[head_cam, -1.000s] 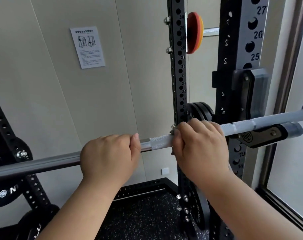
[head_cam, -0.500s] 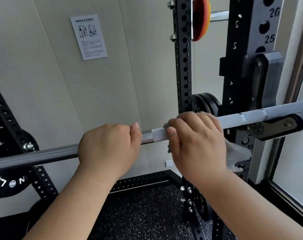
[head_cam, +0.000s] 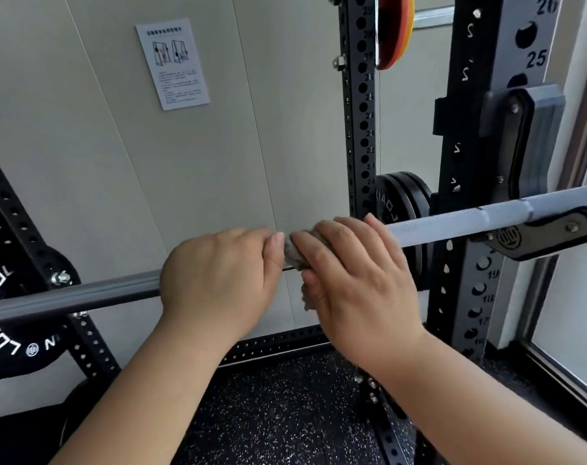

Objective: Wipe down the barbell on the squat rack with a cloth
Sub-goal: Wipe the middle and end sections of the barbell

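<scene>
- Found barbell [head_cam: 453,226] lying across the squat rack [head_cam: 357,129], long axis left to right, shaft resting on the hook [head_cam: 520,238] of the near right upright [head_cam: 480,297], left part running out of frame past a black plate [head_cam: 10,313]
- Recorded right hand [head_cam: 356,273] closed over the bar, fingers curled over the top, grey cloth [head_cam: 297,253] bunched between palm and steel; saw a loose tail of cloth hanging below the bar
- Recorded left hand [head_cam: 218,280] wrapped round bare bar just left of the cloth, fingers curled over; thumb tip touching or nearly touching the cloth edge, could not tell which
- Noted pale knurled length running right from the cloth as far as the hook; darker smooth length running left, with the left hand in the way
- Judged step in hand: wiping strokes along the shaft, left hand steadying
- Judged coming move to turn on the axis: travel possible only along the bar, open run lying rightward, right hand the nearer to it; leftward run needing the left hand shifted first
- Flagged risk: hanging tail snagging at the hook
- Logged stacked plates [head_cam: 403,199] behind the bar on the right, printed notice [head_cam: 173,63] on the far wall [head_cam: 252,129]
</scene>
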`<state>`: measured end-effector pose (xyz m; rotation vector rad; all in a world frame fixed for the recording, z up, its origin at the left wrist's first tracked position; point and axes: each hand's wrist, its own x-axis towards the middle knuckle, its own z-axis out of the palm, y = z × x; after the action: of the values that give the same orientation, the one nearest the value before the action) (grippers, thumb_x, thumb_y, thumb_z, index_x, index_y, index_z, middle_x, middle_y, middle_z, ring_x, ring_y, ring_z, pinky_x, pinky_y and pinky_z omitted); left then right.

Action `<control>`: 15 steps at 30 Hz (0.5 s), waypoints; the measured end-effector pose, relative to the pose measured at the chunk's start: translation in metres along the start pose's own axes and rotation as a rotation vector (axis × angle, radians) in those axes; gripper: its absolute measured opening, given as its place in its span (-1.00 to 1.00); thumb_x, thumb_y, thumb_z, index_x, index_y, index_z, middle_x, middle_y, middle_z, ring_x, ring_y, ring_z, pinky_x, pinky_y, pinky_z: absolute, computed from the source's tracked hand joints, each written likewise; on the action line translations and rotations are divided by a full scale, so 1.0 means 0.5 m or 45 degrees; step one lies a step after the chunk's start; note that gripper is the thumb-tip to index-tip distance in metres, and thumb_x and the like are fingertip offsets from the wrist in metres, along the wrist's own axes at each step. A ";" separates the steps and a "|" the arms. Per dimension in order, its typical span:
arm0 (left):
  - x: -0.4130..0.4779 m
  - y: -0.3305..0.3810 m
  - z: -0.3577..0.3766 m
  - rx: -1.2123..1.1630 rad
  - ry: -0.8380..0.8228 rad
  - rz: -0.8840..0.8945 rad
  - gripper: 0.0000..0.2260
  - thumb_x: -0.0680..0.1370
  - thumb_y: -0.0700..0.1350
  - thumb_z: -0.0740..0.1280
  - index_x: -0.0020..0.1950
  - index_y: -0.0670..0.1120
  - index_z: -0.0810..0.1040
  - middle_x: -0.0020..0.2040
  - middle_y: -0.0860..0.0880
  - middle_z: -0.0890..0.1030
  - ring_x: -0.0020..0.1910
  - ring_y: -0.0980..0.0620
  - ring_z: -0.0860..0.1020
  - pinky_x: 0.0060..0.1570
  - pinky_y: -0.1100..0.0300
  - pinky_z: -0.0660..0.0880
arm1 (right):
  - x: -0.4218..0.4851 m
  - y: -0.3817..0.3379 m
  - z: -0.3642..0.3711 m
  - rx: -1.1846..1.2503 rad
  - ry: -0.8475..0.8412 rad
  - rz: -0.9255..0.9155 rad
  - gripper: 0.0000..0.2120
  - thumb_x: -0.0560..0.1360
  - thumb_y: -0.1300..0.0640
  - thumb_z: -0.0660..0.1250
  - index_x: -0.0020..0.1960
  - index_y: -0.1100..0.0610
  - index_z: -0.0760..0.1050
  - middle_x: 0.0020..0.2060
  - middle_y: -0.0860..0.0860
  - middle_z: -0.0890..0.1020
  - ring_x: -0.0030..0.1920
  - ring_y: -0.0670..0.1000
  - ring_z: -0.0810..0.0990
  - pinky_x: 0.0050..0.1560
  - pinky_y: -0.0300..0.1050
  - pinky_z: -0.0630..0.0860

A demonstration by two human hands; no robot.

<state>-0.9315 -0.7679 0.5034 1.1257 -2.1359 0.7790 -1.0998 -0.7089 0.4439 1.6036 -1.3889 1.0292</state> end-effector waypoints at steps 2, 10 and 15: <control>-0.020 -0.008 0.018 -0.080 0.090 0.110 -0.63 0.70 0.10 0.03 -0.12 0.00 0.52 -0.26 0.01 0.55 -0.29 -0.15 0.52 -0.32 0.08 0.27 | -0.003 0.044 -0.015 -0.084 0.010 0.004 -0.70 0.70 0.00 0.19 0.29 0.04 0.62 0.16 0.00 0.64 0.27 0.13 0.59 0.55 0.18 0.26; -0.050 0.026 0.045 0.025 0.199 0.034 -0.59 0.69 0.22 0.12 0.03 -0.08 0.54 -0.17 -0.08 0.54 -0.22 -0.20 0.48 -0.20 -0.01 0.24 | -0.005 0.006 0.002 0.002 0.079 0.179 -0.75 0.69 0.05 0.23 0.25 0.03 0.64 0.21 -0.02 0.65 0.30 0.14 0.57 0.54 0.18 0.26; -0.035 0.011 0.045 0.043 0.224 0.157 -0.53 0.72 0.24 0.06 -0.09 -0.08 0.52 -0.29 -0.07 0.50 -0.37 -0.18 0.48 -0.32 0.09 0.22 | -0.008 0.073 -0.029 -0.085 0.083 0.102 -0.73 0.71 -0.01 0.22 0.24 0.00 0.65 0.16 -0.07 0.68 0.29 0.09 0.60 0.53 0.20 0.28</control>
<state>-0.9331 -0.7728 0.4750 0.9128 -2.0648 0.9371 -1.1376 -0.6983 0.4471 1.4634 -1.4386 1.0612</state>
